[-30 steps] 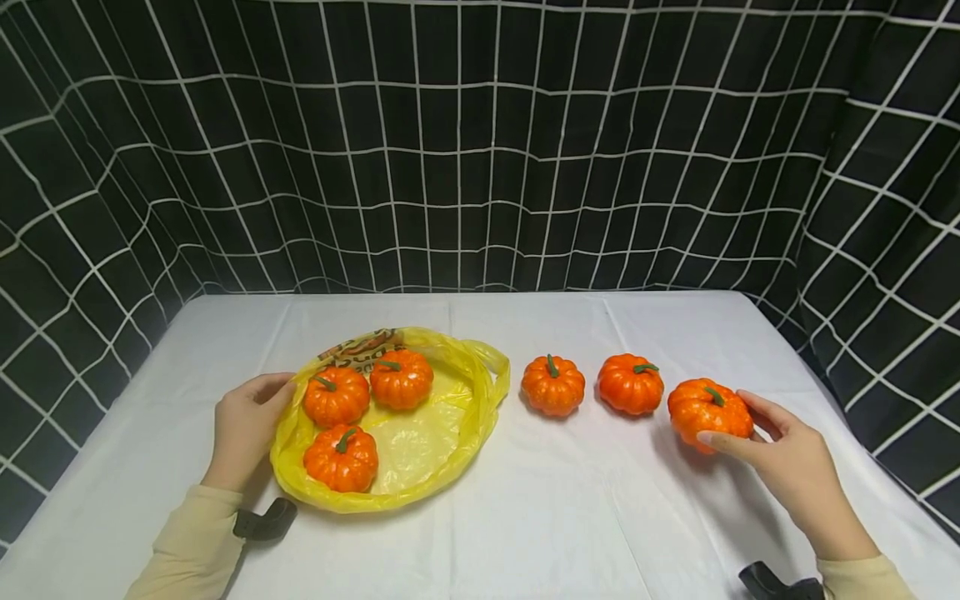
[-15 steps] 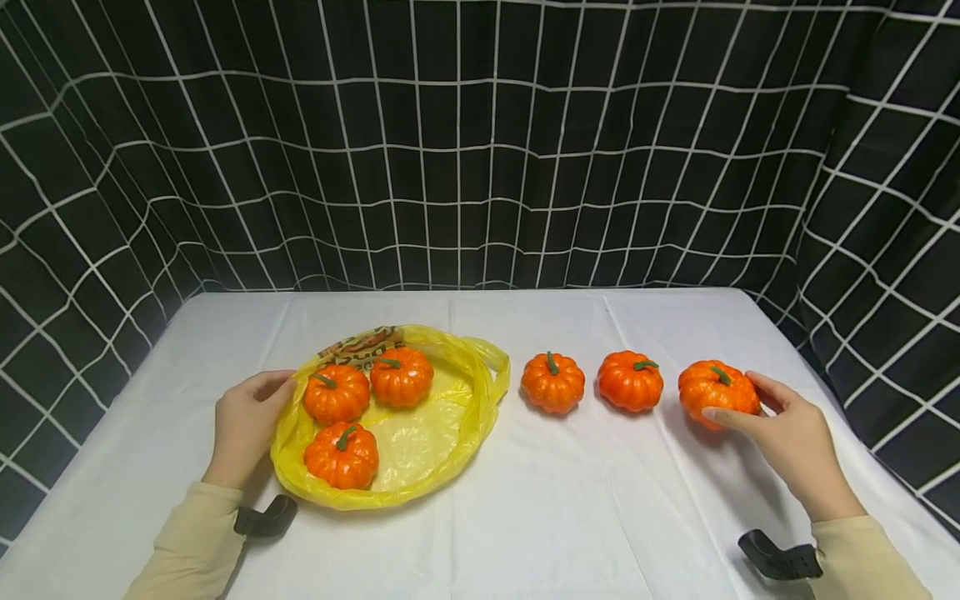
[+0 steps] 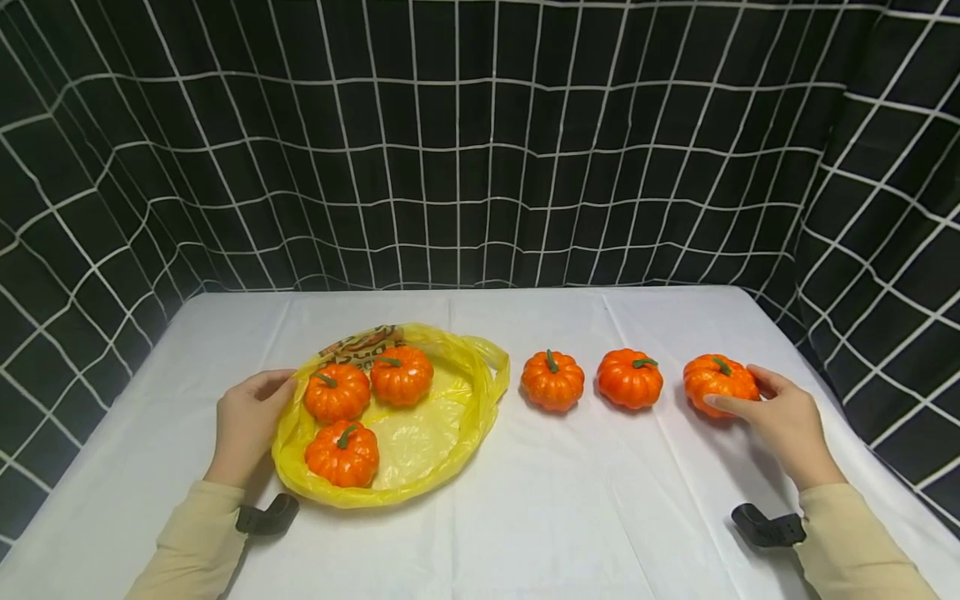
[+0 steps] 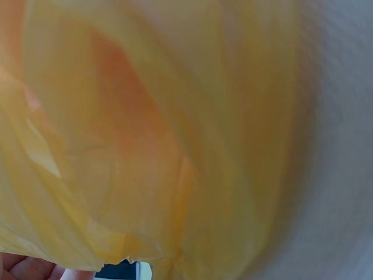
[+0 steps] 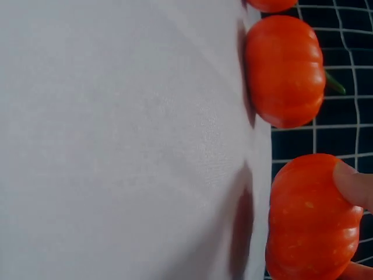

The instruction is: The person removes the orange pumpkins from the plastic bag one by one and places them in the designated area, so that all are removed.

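Note:
My right hand (image 3: 787, 421) grips a small orange pumpkin (image 3: 718, 382) with a green stem, at the right end of a row. In the right wrist view a narrow gap separates this pumpkin (image 5: 312, 221) from its shadow on the cloth. My left hand (image 3: 251, 425) holds the left rim of a yellow plastic bag (image 3: 465, 450); its fingertips are partly hidden by the bag. Inside the wide-mouthed bag lie three pumpkins: one at the back (image 3: 402, 379), a left pumpkin (image 3: 335, 396) and a front pumpkin (image 3: 343, 457). Yellow film fills most of the left wrist view.
Between the bag and my right hand, two more pumpkins stand on the white cloth: a nearer-to-bag pumpkin (image 3: 552, 383) and a middle pumpkin (image 3: 630, 380). A black curtain (image 3: 480, 167) with a white grid encloses the table (image 3: 540, 508) at the back and sides.
My right hand has carried its pumpkin a little to the right and away from me, in line with the other two. The left hand and the bag have stayed in place.

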A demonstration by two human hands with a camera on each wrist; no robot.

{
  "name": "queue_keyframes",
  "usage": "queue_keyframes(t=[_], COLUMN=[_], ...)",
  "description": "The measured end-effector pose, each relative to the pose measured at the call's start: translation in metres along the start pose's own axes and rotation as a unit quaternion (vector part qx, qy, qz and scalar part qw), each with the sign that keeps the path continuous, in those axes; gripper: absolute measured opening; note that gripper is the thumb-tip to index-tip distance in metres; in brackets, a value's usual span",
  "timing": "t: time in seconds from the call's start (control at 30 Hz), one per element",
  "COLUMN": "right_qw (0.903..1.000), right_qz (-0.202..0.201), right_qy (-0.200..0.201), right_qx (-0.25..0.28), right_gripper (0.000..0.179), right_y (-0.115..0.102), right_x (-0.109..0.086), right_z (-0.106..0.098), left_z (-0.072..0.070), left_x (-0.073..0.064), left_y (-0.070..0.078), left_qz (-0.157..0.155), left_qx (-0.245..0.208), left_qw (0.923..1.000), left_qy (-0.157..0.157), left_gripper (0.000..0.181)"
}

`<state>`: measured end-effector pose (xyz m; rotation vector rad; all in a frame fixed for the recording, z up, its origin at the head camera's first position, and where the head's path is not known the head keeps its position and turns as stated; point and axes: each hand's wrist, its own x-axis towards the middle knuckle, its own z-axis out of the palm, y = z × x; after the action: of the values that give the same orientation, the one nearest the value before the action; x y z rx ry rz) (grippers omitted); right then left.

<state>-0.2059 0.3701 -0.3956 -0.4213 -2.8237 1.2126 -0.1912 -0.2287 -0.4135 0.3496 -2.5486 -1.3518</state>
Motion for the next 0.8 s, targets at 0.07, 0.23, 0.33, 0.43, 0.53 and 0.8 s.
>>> queue_keyframes(t=[0.07, 0.23, 0.33, 0.43, 0.53, 0.8], right_qw=[1.0000, 0.9999, 0.9999, 1.0000, 1.0000, 0.9999], right_qz=[-0.001, 0.002, 0.006, 0.005, 0.005, 0.007], right_qy=[-0.004, -0.013, -0.011, -0.007, -0.005, -0.010], right_qx=[-0.001, -0.002, -0.001, 0.000, -0.001, 0.002], right_gripper=[0.093, 0.094, 0.094, 0.094, 0.094, 0.095], right_y=[0.0004, -0.0001, -0.0001, -0.0001, 0.0003, 0.0029], right_x=[0.0028, 0.0056, 0.0065, 0.0076, 0.0085, 0.0103], right_z=[0.0011, 0.0026, 0.0032, 0.0039, 0.0047, 0.0067], left_z=[-0.0001, -0.0001, -0.0003, -0.0008, -0.0012, -0.0016], left_x=[0.0000, -0.0004, -0.0001, 0.0005, 0.0008, -0.0001], left_y=[0.0002, 0.0005, 0.0005, 0.0005, 0.0005, 0.0006], left_qz=[0.000, -0.008, -0.006, -0.001, 0.000, -0.003], left_qx=[0.000, -0.002, -0.002, -0.001, -0.003, 0.000], left_qw=[1.0000, 0.9999, 1.0000, 1.0000, 1.0000, 1.0000], left_qy=[-0.001, -0.007, -0.007, -0.004, -0.003, -0.004], left_gripper=[0.037, 0.038, 0.037, 0.036, 0.036, 0.036])
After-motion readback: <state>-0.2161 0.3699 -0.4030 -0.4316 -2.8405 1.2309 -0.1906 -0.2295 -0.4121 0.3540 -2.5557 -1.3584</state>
